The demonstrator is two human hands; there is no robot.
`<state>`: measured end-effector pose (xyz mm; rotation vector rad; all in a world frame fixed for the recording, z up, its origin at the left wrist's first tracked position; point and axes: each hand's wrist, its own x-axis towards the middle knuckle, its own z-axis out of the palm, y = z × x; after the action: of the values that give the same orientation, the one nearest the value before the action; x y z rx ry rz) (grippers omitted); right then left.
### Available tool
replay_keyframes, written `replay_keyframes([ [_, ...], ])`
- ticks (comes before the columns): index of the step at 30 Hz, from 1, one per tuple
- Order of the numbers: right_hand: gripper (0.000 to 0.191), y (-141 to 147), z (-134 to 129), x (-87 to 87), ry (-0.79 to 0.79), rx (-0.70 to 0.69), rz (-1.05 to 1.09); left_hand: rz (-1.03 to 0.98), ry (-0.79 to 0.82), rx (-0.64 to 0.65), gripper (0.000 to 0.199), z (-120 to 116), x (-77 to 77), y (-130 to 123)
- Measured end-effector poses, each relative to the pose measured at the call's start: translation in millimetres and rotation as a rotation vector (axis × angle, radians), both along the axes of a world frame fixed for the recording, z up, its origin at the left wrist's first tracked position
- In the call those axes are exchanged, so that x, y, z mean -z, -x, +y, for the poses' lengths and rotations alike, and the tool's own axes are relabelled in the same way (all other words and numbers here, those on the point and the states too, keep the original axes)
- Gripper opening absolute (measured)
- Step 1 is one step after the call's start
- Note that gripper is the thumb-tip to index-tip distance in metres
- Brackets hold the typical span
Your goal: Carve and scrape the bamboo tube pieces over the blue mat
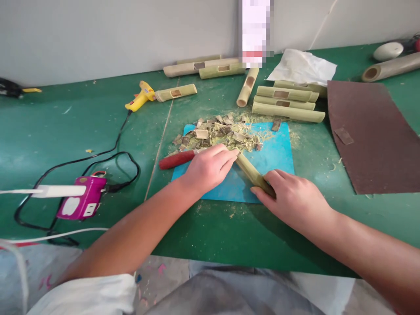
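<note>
"What colours flank the bright-blue rectangular sheet (275,157)?"

"Left of it, a yellow plastic glue gun (141,98) and a boxy magenta device (82,200) with white patches; right, a dark-brown rectangular mat (370,140)."

"Over it?"

"A yellowish-green bamboo tube (251,170)."

Two hands (208,168) (297,199) are handling one bamboo tube (251,170) — one glue gun (141,97), one red handle (177,160), one blue sheet (277,164) are showing.

Bright, diffuse light; pale sheen on green tabletop (33,135), left; soft shadows.
</note>
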<state>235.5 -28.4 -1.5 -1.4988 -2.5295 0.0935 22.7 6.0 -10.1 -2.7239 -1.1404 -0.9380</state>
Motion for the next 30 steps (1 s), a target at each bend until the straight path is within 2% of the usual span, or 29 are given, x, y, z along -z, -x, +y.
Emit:
replay_keyframes([
  [1,0.031,0.1,0.0,0.0,-0.001,-0.005,0.000,0.011,0.010,0.001,0.020,0.0,0.3,0.1],
  [5,0.029,1.0,0.1,0.8,-0.027,-0.014,0.006,0.057,0.094,0.163,0.019,-1.2,0.4,0.1],
  [8,0.028,1.4,0.0,1.1,-0.054,-0.003,0.002,0.019,0.025,-0.010,0.022,-2.3,-1.1,-0.4],
  [9,0.028,1.5,-0.1,1.1,-0.062,-0.007,0.005,0.040,0.021,-0.008,0.022,-3.1,-1.7,-0.8],
  [11,0.027,1.5,-0.3,1.0,-0.071,-0.024,0.016,0.067,0.065,0.117,0.022,-4.3,-2.4,-1.2],
  [13,0.027,1.3,-0.5,1.0,-0.076,-0.029,0.023,0.064,0.088,0.170,0.019,-3.3,-1.9,-0.1],
  [15,0.028,1.1,-0.6,1.2,-0.076,-0.020,0.017,0.012,0.055,0.045,0.020,-0.3,-0.4,2.3],
  [17,0.028,0.9,-0.7,1.6,-0.070,-0.017,0.010,0.000,0.041,-0.019,0.021,2.0,1.2,3.9],
  [21,0.027,0.8,-0.3,1.5,-0.043,-0.017,0.004,0.049,0.092,0.139,0.021,2.1,1.9,3.4],
  [25,0.029,1.3,0.5,0.5,-0.016,0.011,-0.005,0.007,0.043,-0.036,0.023,2.1,0.6,3.2],
  [29,0.027,1.3,0.5,-0.3,0.033,0.004,0.006,0.045,0.113,0.126,0.020,0.0,1.4,2.1],
  [30,0.028,1.2,0.4,-0.5,0.038,0.005,0.009,0.026,0.098,0.110,0.020,0.6,1.9,2.4],
])
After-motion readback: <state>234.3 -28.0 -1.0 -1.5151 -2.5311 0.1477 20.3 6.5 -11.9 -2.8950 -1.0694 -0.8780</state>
